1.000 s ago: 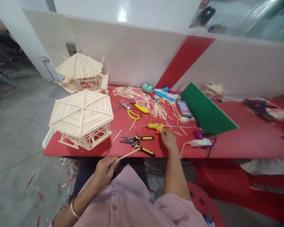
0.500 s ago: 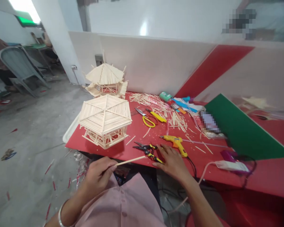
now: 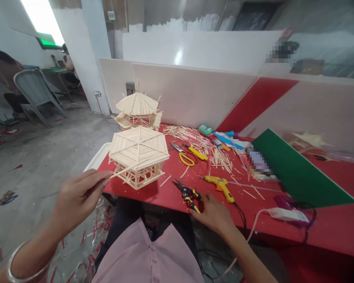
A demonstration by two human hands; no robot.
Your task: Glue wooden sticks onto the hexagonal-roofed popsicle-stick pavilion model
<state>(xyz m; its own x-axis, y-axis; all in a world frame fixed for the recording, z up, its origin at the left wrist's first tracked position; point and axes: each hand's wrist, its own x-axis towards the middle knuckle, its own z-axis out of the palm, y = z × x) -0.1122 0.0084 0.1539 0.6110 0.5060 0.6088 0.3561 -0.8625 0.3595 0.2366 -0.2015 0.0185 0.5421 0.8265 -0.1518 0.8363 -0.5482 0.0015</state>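
My left hand [image 3: 84,194] pinches one end of a thin wooden stick [image 3: 124,171]. The stick crosses in front of the near roof edge of a six-sided stick pavilion model [image 3: 138,147]; whether it touches the roof I cannot tell. At the table's front edge my right hand [image 3: 214,212] is closed around the black-and-yellow handles of a pair of snips [image 3: 187,193], whose blades are parted and point up and left. A yellow glue gun [image 3: 220,186] lies just beyond this hand.
Behind stands a second stick pavilion [image 3: 138,108]. Yellow-handled scissors [image 3: 184,155], a yellow cutter [image 3: 197,152] and many loose sticks [image 3: 221,159] lie on the red table [image 3: 162,200]. A green board [image 3: 301,173] leans at right. A cord [image 3: 240,214] trails off the front edge.
My left hand has moved left and up with the stick, bringing it across the pavilion's front. My right hand has closed on the snips' handles, and the snips have turned slightly. The view has tilted up.
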